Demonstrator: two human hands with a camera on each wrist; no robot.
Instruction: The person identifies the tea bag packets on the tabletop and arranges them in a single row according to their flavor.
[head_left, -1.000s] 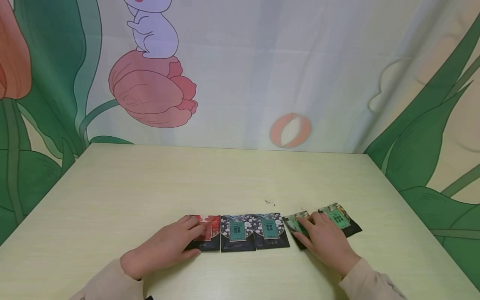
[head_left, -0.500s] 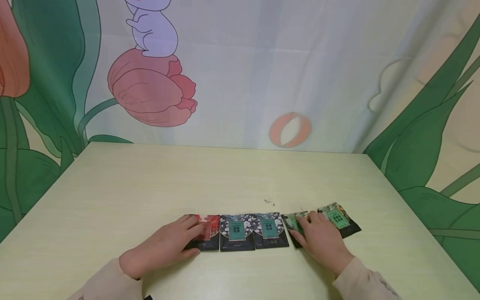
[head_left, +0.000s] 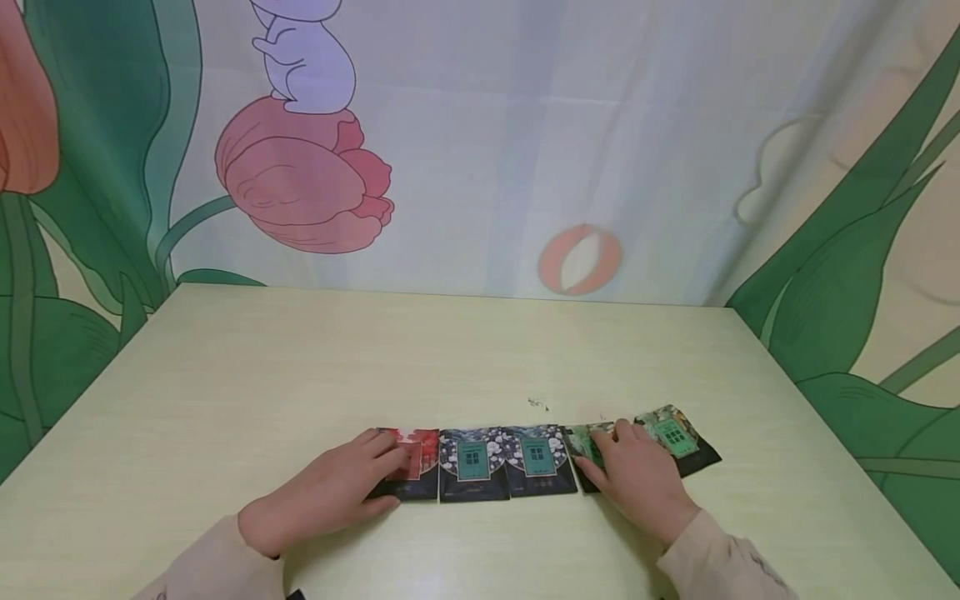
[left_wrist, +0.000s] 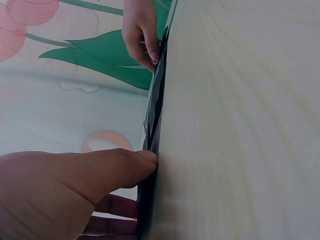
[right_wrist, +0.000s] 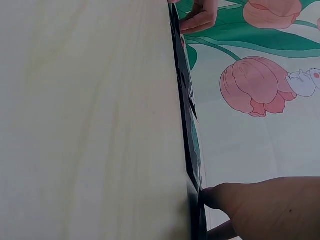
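Left hand (head_left: pixel 330 492) rests flat, grip relaxed, on the red packet (head_left: pixel 414 463) (row's left end). Right hand (head_left: pixel 637 479), fingers straight, presses the green packet (head_left: pixel 587 450) on the surface (head_left: pixel 300 367).

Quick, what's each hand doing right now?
Left hand: open, fingers flat on the red packet.
Right hand: open, fingers flat on the green packet.

Beyond the packet row (head_left: pixel 536 460) the table (head_left: pixel 450 350) lies open — backdrop (head_left: pixel 525 150) (hanging cloth) bounds it.
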